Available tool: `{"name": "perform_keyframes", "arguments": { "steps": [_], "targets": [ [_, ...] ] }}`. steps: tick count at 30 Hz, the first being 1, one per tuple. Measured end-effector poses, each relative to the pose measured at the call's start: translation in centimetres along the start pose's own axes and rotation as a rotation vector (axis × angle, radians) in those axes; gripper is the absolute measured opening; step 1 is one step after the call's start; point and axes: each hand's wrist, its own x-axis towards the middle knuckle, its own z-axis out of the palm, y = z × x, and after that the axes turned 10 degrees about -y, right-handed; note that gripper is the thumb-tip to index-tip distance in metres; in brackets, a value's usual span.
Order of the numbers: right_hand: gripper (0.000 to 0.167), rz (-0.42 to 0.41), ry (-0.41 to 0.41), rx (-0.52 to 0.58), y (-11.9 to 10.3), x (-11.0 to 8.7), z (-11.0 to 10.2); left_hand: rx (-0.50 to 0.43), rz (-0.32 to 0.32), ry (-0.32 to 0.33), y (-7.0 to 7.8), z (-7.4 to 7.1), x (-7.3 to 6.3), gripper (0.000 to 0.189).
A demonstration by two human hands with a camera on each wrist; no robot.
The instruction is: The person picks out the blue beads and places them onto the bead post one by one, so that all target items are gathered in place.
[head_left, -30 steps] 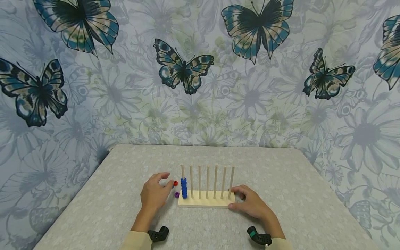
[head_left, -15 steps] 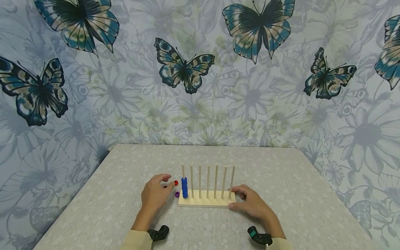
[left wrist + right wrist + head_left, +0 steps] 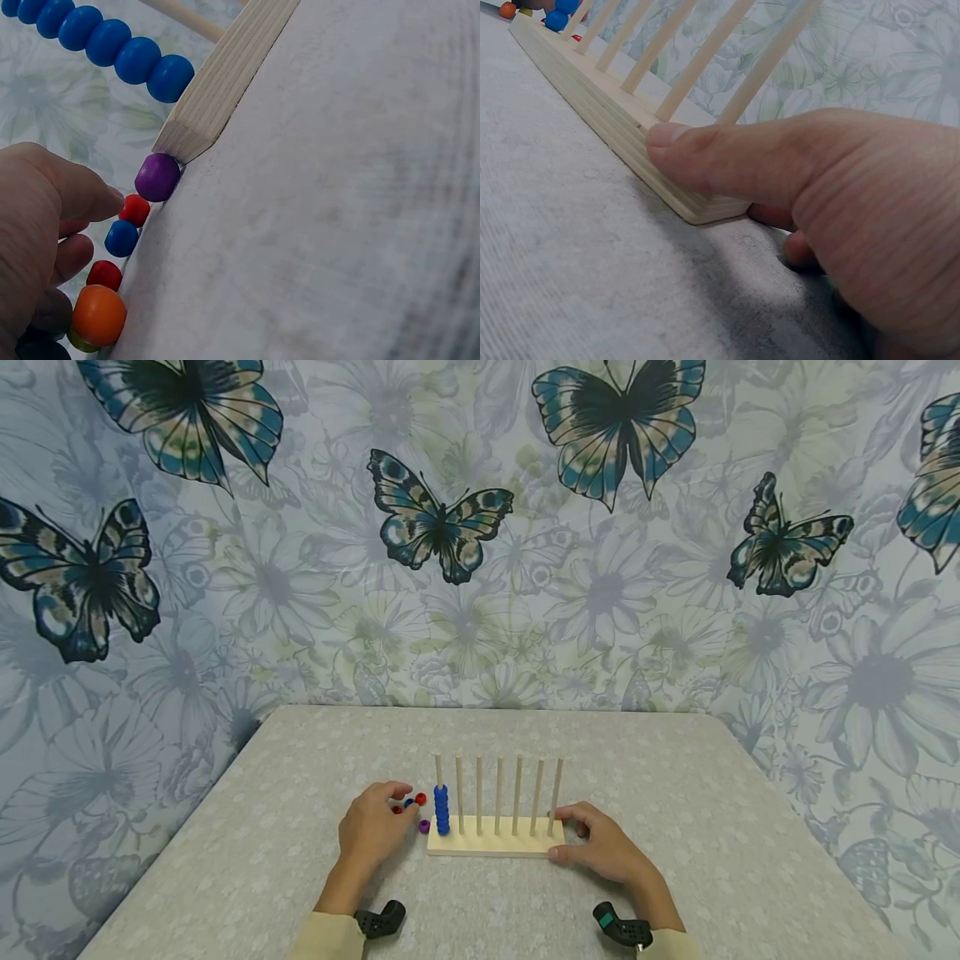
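A wooden peg stand (image 3: 495, 846) with a row of upright pegs stands on the table, and blue beads (image 3: 442, 810) are stacked on its leftmost peg. My right hand (image 3: 600, 843) holds the stand's right end, thumb on the front edge and fingers behind. Beside the left end my left hand (image 3: 371, 822) hovers around loose beads with thumb and index finger apart. In the left wrist view its thumb tip is right at a red bead (image 3: 136, 211). A purple bead (image 3: 157, 178) lies against the stand's corner. Close by are a loose blue bead (image 3: 121, 238) and another red bead (image 3: 105, 275).
An orange bead (image 3: 99, 315) lies nearest the left palm, with a yellow-green bead (image 3: 82, 343) partly hidden behind it. The pale patterned tablecloth (image 3: 637, 760) reaches back to a wall hanging with butterflies (image 3: 442, 527). Each wrist wears a black camera band (image 3: 380, 921).
My left hand has drawn slightly nearer, and the loose blue bead and second red bead now show between its thumb and index finger. The right hand has kept its grip on the stand.
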Motion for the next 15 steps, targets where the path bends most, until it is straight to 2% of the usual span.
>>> {"name": "perform_keyframes", "arguments": {
  "steps": [6,15],
  "targets": [
    [0.057,0.007,-0.005,0.007,-0.01,-0.09,0.01,0.006,0.006,-0.002,-0.09,0.07,0.04,0.03],
    [0.056,-0.005,-0.003,0.007,0.14,-0.02,0.04,0.054,0.052,0.023,-0.43,0.33,0.12,0.027]
  ]
}}
